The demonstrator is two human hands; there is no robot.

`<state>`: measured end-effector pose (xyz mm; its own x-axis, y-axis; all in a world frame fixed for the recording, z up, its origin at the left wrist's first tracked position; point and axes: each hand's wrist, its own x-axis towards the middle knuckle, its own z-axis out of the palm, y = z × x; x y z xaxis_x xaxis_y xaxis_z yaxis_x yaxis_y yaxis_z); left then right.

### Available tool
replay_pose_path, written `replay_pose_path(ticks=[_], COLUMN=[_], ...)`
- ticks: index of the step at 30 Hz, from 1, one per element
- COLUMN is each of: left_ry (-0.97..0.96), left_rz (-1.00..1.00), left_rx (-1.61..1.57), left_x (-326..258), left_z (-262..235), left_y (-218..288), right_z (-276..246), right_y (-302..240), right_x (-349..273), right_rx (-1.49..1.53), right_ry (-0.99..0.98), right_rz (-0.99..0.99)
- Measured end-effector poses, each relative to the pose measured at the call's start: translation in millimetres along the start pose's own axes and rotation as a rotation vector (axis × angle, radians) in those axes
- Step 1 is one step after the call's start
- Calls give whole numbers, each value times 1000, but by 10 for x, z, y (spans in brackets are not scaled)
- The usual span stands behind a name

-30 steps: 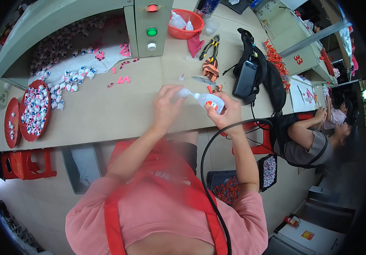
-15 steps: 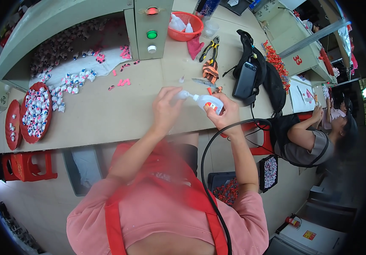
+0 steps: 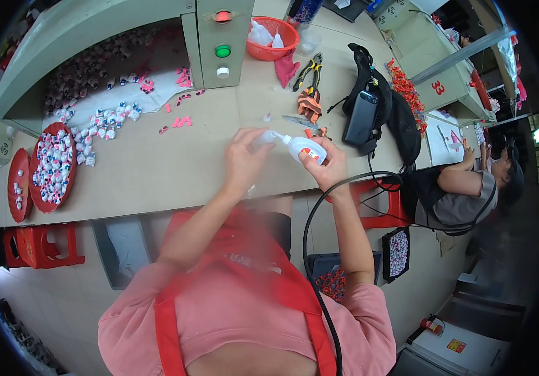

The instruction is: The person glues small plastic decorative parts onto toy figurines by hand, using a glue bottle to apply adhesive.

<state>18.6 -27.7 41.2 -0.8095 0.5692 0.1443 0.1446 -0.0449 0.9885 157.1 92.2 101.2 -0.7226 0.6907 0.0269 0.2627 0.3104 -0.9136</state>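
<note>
Change since earlier: both hands and the bottle sat slightly lower and nearer than a second before, with the same hold; nothing else on the bench had shifted.
Bottle: a small white squeeze bottle (image 3: 302,148) with a red-and-orange label patch lay tilted on its side above the near edge of the workbench (image 3: 131,182), nozzle pointing left.
Right hand: the right hand (image 3: 323,167) was wrapped around the bottle's body, fingers pressed closed on it, seemingly to steady it.
Left hand: the left hand (image 3: 244,156) was pinched at the nozzle end; what lay between its fingertips could not be made out.
Tools: pliers (image 3: 307,69) and orange-handled cutters (image 3: 310,103) lay just beyond the bottle, within reach.
Bag: a black pouch (image 3: 370,109) sat at the right.
Basket: a red round basket (image 3: 274,37) stood far off, holding white bags.
Buttons: a grey control box (image 3: 219,37) carried red, green and white round buttons.
Trays: red round trays (image 3: 53,166) of small white pieces sat at the left.
Sign: red digits marked the neighbouring bench (image 3: 435,94), far right.
Co-worker: another person (image 3: 470,188) worked at the right.
</note>
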Motion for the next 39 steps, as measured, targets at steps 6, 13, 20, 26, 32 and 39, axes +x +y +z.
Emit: replay_pose_path(ticks=[6,13,20,26,32,39], left_ry=[-21,-49,-69,-96,-58,-43], left_rz=[-88,-124,-98,-56,115,140], left_rx=[-229,-205,-145,10,259,310], left_x=[64,-29,-144,-113,-88,-93], left_z=[-30,-131,-91,-38,18,77], left_y=[-65,-133,-275,-216,-239,-222], right_z=[106,371,754,590,468,503], right_y=[99,148,486,506,444,451], right_x=[220,1244,1834,1650,1122,1076], right_rx=[434,284,-124,-303,-322,-393], right_ry=[-52,37,136,199,-135,-92], right_rz=[111,-79,-14,-141,-143,-106])
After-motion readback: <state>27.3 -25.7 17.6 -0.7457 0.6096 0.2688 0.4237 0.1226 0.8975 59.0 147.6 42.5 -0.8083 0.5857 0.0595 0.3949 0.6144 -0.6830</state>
